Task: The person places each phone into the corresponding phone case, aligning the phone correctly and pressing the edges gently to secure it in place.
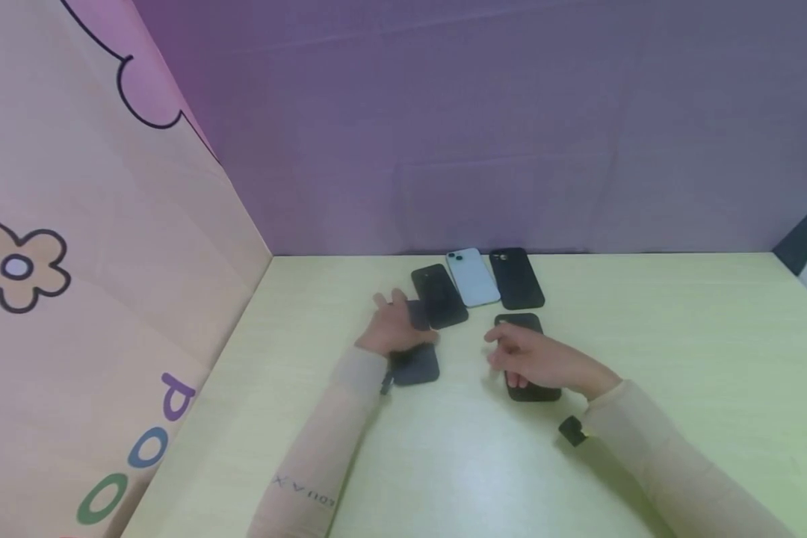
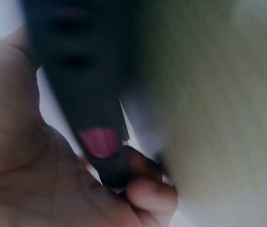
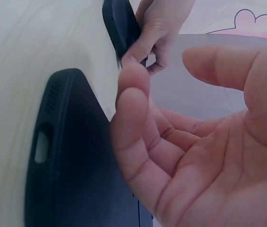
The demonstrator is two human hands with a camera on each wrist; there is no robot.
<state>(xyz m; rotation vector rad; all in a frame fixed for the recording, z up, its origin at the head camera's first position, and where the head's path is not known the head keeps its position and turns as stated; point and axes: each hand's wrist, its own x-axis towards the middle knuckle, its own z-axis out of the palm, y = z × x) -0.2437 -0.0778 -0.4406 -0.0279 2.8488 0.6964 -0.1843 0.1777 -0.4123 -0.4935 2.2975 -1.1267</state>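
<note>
Fingers of left hand (image 1: 395, 329) grip dark phone (image 1: 417, 368); fingers of right hand (image 1: 534, 357) loosely bent, relaxed, over black phone (image 1: 543, 393) on bench (image 1: 679, 359); pale phone (image 1: 474, 278) farther back.

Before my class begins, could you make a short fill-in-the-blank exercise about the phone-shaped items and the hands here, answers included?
The head view shows ____ phone-shaped items altogether.
Of the three farthest, the pale item is the ____ one.
The leftmost item is gripped by the person's ____ hand.
The right hand holds ____.

Missing words: five; middle; left; nothing.
</note>
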